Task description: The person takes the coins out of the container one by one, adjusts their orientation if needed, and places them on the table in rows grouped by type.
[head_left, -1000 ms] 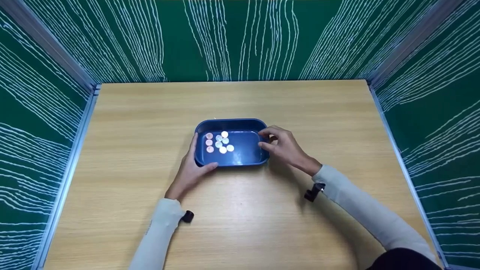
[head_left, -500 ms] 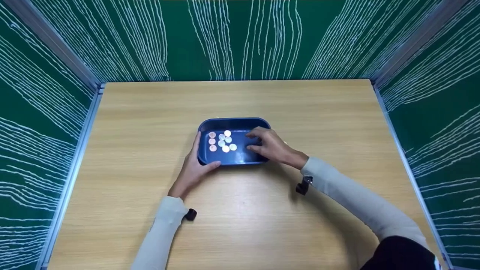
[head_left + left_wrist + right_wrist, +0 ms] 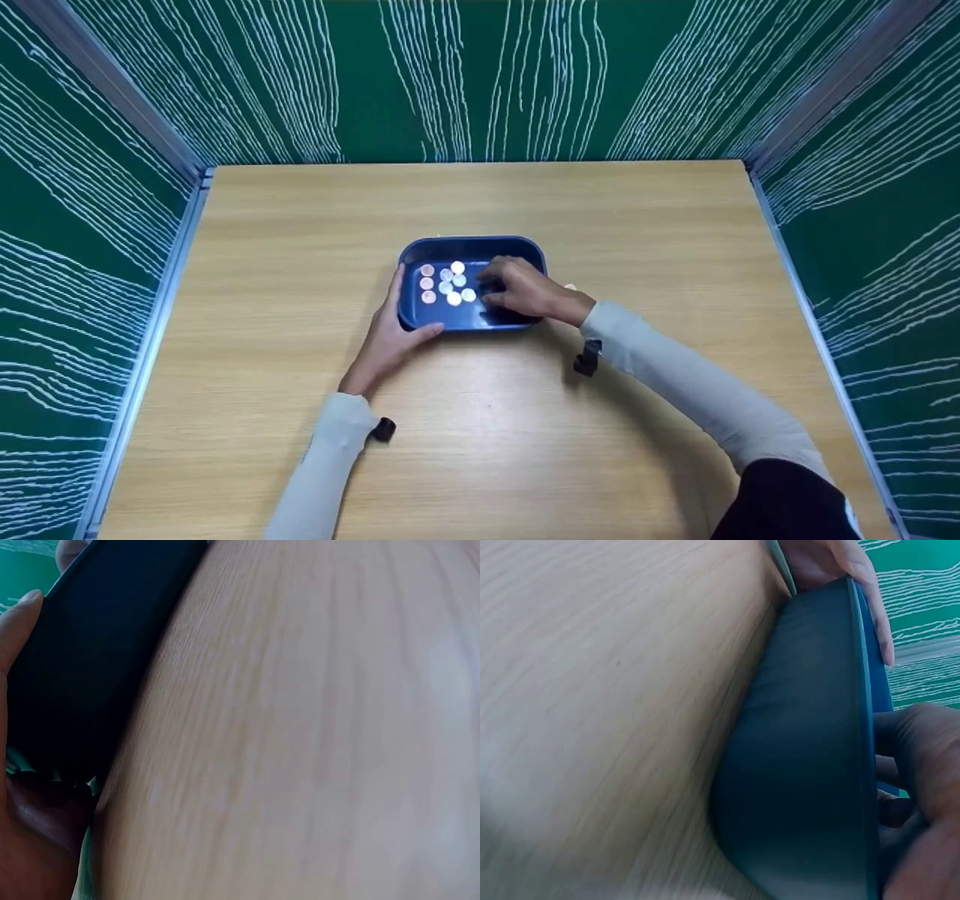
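A dark blue rectangular tray [image 3: 517,325] sits on the table with several coins inside. Three copper coins [image 3: 427,283] form a column at its left, and several silvery coins [image 3: 460,280] lie loosely clustered beside them. My left hand [image 3: 386,339] holds the tray's left end, fingers along the side wall and thumb on the front edge. Over the tray's right half is my right hand [image 3: 525,291], bent fingers pointing down and left just right of the silvery coins. A gap shows between its thumb and index finger; the tray wall [image 3: 802,742] partly hides the fingertips in the right wrist view.
Light wooden table [image 3: 480,427] surrounds the tray. A small pale round object [image 3: 570,286] shows on the table beyond the right wrist, partly covered. Green walls [image 3: 517,82] with white wavy lines close off the back and both sides.
From the tray's right rim, my right hand has moved left and into the tray, nearer the silvery coins. My left hand keeps its hold, and the coins lie as before.
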A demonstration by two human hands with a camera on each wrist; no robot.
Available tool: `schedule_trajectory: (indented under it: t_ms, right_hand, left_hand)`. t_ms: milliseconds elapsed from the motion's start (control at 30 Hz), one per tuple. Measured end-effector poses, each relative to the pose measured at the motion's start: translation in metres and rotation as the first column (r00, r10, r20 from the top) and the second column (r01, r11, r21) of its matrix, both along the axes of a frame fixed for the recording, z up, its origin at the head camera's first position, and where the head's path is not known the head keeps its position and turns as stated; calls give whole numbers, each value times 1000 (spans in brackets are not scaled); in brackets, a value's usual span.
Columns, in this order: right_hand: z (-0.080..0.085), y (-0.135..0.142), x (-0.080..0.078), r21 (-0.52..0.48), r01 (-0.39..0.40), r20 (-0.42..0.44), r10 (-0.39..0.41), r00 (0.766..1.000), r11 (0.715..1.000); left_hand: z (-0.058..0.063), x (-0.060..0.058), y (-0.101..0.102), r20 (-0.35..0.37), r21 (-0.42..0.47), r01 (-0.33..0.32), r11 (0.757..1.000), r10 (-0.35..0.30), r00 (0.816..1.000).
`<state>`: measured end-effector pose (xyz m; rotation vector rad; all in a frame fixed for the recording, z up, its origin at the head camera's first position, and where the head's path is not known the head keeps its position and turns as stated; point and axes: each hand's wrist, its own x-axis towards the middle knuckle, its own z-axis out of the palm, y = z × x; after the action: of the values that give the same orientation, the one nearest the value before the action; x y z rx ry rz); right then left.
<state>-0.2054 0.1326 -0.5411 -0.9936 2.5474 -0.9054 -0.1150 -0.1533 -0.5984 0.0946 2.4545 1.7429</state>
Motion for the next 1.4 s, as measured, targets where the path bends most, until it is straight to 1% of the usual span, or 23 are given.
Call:
schedule_trajectory:
  t_ms: [67,167,300,467,600,667,833,967,1067,1200,1300,1400]
  right_hand:
    - [-2,-3,-2,3,-2,9,2,1000,1000]
    - [-9,-8,-5,-18,-8,5,8,1000,1000]
    - [-23,-11,-12,-51,-5,-20,4,1000,999]
    - [-40,-13,-20,-39,21,-37,-23,999,999]
    - [-48,-17,-23,-29,34,-43,-35,998,999]
    - [-52,-19,-24,-34,28,-41,-30,999,999]
    - [-56,-21,-24,-59,6,-58,-10,998,998]
    - [-52,-22,-22,-50,23,-44,-25,999,998]
    - [-40,-24,-17,-22,37,-25,-37,999,999]
    - [-25,-27,-9,26,36,-20,-36,999,999]
    - [-19,-26,-5,51,27,-35,-25,999,998]
    - [-13,-24,-2,43,15,-52,-13,999,999]
  left_hand:
    - [0,0,0,-1,3,1,1000,-1,1000]
    - [1,1,-1,-5,9,-2,1000,2,1000]
    - [0,0,-1,-26,27,5,1000,-4,1000]
    - [1,-1,0,-43,41,12,999,-11,999]
    - [1,-1,0,-36,43,12,999,-11,999]
    - [0,-1,0,-31,41,13,999,-12,999]
    - [0,-1,-1,-22,36,13,999,-12,1000]
    - [-1,-1,-1,-21,41,8,999,-7,1000]
    - [-1,-1,-1,-20,39,7,999,-6,1000]
    - [-2,-1,-2,-19,33,3,999,-3,1000]
    - [-1,-1,-1,-25,24,3,1000,-2,1000]
    - [-2,-1,-1,-31,13,4,1000,-3,1000]
